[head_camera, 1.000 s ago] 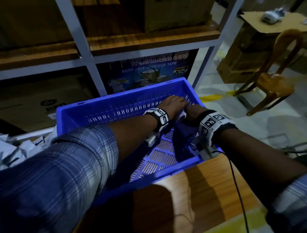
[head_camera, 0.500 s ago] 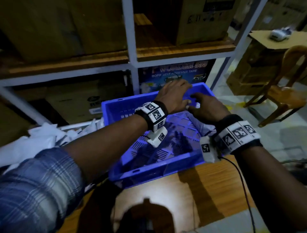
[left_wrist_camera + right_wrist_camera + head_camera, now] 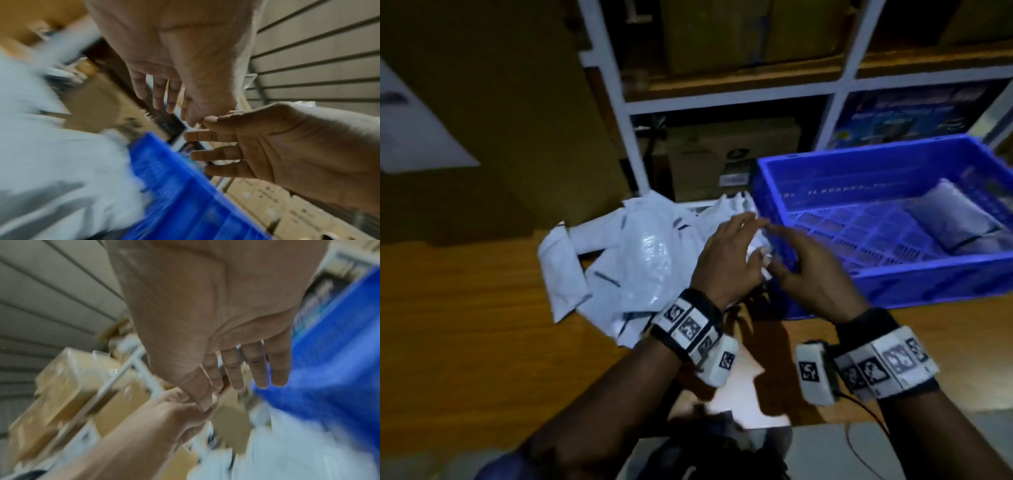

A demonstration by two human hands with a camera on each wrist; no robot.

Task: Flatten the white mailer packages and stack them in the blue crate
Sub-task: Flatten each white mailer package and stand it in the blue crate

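A heap of crumpled white mailers (image 3: 626, 260) lies on the wooden table, left of the blue crate (image 3: 893, 161). One flattened mailer (image 3: 955, 219) rests inside the crate at its right end. My left hand (image 3: 743, 240) and right hand (image 3: 791, 253) hover side by side over the heap's right edge, by the crate's near left corner. Both hold nothing. In the left wrist view the left hand's fingers (image 3: 162, 94) are straight above the blurred mailers (image 3: 51, 162) and the crate (image 3: 185, 186). The right wrist view shows the right hand's fingers (image 3: 257, 369) straight, with the two thumbs touching.
The wooden table (image 3: 465, 325) runs to the left and front of the heap. Behind it a white metal rack (image 3: 630, 137) holds cardboard boxes (image 3: 732, 150). A cable (image 3: 859, 442) trails from my right wrist over the table's front edge.
Both hands came out of the crate and moved left to the mailer heap. A flattened mailer stays in the crate. The head view swung left.
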